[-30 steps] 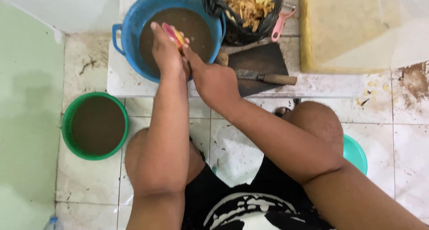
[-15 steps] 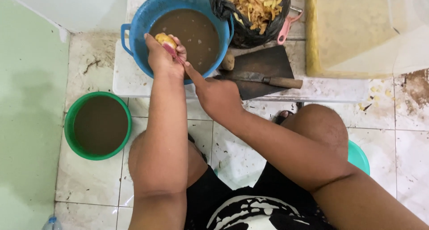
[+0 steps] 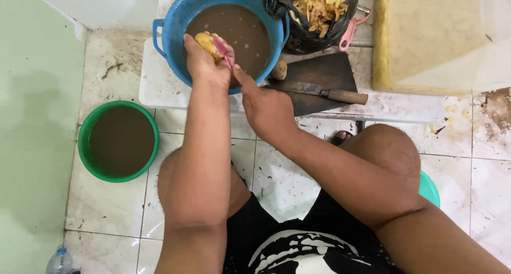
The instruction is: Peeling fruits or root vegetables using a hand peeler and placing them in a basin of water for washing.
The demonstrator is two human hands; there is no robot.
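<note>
Left hand (image 3: 205, 66): clenched on yellow root (image 3: 206, 42), upper centre, over blue basin (image 3: 170, 45).
Right hand (image 3: 266, 106): gripped pink brush (image 3: 222, 49), bristles touching root's right side.
Root axis: diagonal.

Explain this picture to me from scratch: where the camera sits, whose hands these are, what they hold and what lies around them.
There is no machine here. The single view comes from a camera on a person's head, looking down at their own arms and knees as they sit low over a tiled floor.

The left hand holds a small yellow peeled root over a blue basin of brown water. The right hand reaches toward it; a pink brush lies against the root, though which hand grips it is unclear.

The basin stands on a low white board along with a cleaver. Behind is a black bag of peelings. On the floor stands a green bucket of brown water.
</note>
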